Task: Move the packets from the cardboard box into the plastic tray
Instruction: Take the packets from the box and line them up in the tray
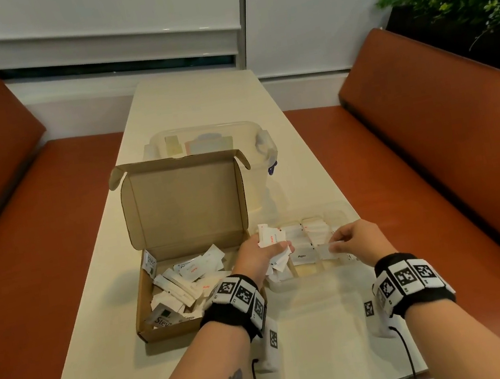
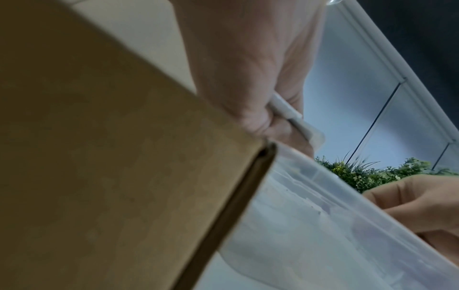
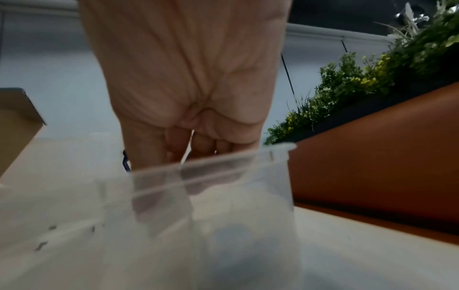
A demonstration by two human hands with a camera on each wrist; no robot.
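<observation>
Near the table's front edge, left hand (image 1: 257, 255) clutches a packet bunch (image 1: 269, 238) over the plastic tray (image 1: 341, 207); right hand (image 1: 356, 238) pinches one packet (image 1: 327, 250). Light, floppy, probably slippery; pinch edges. More in cardboard box (image 1: 153, 330).

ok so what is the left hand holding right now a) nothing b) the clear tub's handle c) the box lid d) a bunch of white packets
d: the left hand has its fingers curled round a bunch of white packets, held between the cardboard box and the plastic tray.
</observation>
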